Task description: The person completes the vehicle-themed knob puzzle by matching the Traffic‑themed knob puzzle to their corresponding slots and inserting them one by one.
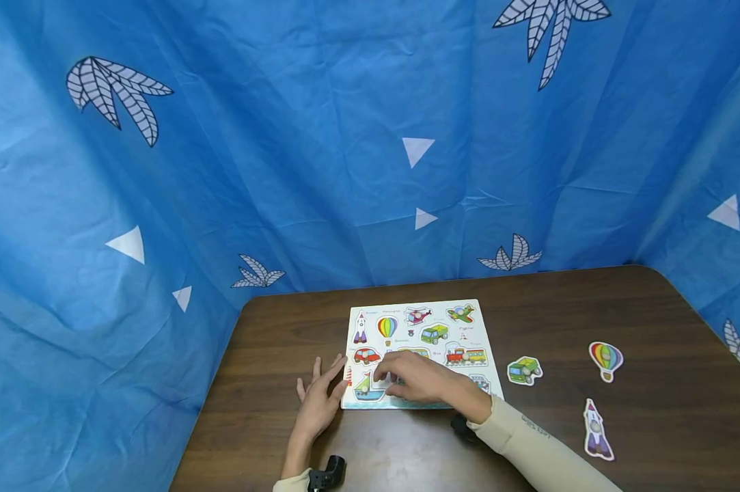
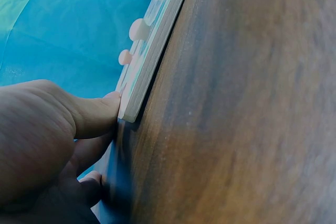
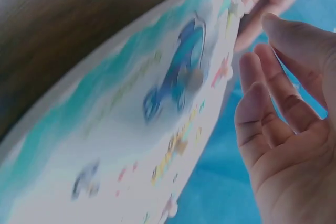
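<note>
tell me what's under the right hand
The puzzle board, with part of a yellow bus showing past the right hand. In the head view, whatever the hand covers cannot be seen.

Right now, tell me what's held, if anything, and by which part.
Nothing: the right hand is empty above the puzzle board, and the left hand touches the board's left edge without gripping it.

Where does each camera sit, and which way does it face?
Head: worn there, facing forward and down at the board, table and curtain; left hand, right hand and sleeves show.
Left wrist: worn there, facing the board's edge; left hand shows, seemingly the right too, blurred.
Right wrist: worn there, looking across the board; both hands show.
Both wrist views share the board, left hand and curtain.
</note>
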### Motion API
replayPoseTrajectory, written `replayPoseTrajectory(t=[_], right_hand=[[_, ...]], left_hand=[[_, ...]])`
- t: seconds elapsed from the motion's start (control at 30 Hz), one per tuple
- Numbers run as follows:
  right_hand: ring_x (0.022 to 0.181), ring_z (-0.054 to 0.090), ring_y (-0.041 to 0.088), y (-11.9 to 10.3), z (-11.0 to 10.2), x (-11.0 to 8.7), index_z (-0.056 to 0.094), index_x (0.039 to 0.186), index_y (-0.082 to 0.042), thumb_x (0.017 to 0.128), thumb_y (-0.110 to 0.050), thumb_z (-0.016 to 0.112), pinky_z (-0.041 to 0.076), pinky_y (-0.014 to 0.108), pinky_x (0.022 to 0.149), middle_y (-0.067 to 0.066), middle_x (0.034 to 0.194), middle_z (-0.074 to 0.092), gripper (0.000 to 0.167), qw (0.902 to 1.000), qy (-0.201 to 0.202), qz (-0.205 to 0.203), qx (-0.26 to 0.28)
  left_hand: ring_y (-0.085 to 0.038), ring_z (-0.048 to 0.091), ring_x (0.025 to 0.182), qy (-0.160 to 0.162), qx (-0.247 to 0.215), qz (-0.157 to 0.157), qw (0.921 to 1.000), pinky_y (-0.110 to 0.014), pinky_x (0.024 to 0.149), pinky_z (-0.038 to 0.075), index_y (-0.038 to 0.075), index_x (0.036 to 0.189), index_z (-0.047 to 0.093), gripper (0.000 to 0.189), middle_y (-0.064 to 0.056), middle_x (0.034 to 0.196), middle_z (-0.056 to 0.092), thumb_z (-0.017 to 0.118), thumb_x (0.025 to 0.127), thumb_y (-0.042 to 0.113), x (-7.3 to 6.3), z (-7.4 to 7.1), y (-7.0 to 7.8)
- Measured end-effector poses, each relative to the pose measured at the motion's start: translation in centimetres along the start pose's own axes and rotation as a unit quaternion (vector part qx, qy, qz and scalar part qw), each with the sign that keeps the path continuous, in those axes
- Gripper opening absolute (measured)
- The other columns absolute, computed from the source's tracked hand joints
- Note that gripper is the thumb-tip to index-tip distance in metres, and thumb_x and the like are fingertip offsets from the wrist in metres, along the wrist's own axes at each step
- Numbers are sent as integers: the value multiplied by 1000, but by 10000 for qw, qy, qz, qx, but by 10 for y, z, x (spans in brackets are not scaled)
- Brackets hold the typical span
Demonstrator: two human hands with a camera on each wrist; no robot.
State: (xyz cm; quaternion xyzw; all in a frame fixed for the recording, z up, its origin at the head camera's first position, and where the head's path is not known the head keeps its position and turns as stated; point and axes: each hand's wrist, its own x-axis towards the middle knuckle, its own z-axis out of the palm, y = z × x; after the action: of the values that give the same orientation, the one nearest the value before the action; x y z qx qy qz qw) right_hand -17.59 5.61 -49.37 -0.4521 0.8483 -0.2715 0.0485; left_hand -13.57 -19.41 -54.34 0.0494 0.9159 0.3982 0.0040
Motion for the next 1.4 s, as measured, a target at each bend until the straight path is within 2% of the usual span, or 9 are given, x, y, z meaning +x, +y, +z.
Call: replayPoseTrajectory(t=[0.23, 0.47, 0.6, 0.8, 0.93, 1.2, 1.4], right_hand=[[87, 66, 12, 11, -18, -29, 74, 110, -10, 89, -11, 75, 53, 24, 80, -1, 106, 71, 21, 9987, 125, 360, 324], [96, 66, 14, 28, -35, -64, 74, 109, -10, 89, -11, 75, 54, 33, 86, -2, 105, 72, 21, 9976, 339, 574, 183], [98, 65, 12, 40, -42, -85, 74, 109, -11, 88, -11, 76, 54, 35, 88, -5, 104, 71, 21, 9952, 430, 855, 198], [90, 62, 12, 54, -56, -112, 74, 109, -9, 88, -7, 75, 54, 31, 78, -3, 104, 69, 20, 9911, 561, 1148, 383], [89, 62, 13, 62, -63, -129, 74, 104, -11, 87, -4, 75, 54, 34, 77, -3, 103, 68, 19, 9893, 638, 1295, 198], [86, 58, 13, 72, -72, -153, 72, 99, -15, 83, -1, 77, 53, 31, 74, -6, 101, 66, 22, 9850, 705, 1575, 77], [89, 60, 12, 77, -75, -166, 72, 98, -20, 84, -6, 78, 53, 33, 76, -9, 99, 65, 21, 9818, 621, 1794, 43]], left_hand=[[-47, 10, 153, -3, 16, -51, 10000, -75, 108, -12, 14, 145, 55, 46, -10, 154, 47, 61, 99, 16, -1, -1, 0], [-46, 10, 153, -14, 18, -81, 10000, -75, 109, -12, 15, 145, 55, 46, -10, 154, 47, 61, 99, 17, 0, 1, 0], [-46, 10, 153, -3, 11, -99, 9999, -75, 108, -12, 15, 145, 55, 47, -10, 154, 47, 61, 99, 14, -1, 0, 0], [-46, 11, 153, 22, 44, -132, 9999, -75, 109, -11, 15, 145, 55, 47, -10, 154, 47, 61, 99, 14, -1, 0, 0], [-46, 11, 153, 4, 84, -135, 9999, -75, 109, -11, 16, 145, 55, 47, -10, 154, 47, 61, 99, 15, 0, 0, 0], [-46, 11, 153, 6, 110, -104, 9999, -75, 109, -11, 16, 146, 54, 47, -9, 154, 47, 61, 99, 19, 2, 0, -1], [-47, 11, 153, -34, 86, -102, 9999, -75, 109, -11, 17, 146, 55, 47, -9, 154, 47, 61, 99, 18, 2, -1, -3]])
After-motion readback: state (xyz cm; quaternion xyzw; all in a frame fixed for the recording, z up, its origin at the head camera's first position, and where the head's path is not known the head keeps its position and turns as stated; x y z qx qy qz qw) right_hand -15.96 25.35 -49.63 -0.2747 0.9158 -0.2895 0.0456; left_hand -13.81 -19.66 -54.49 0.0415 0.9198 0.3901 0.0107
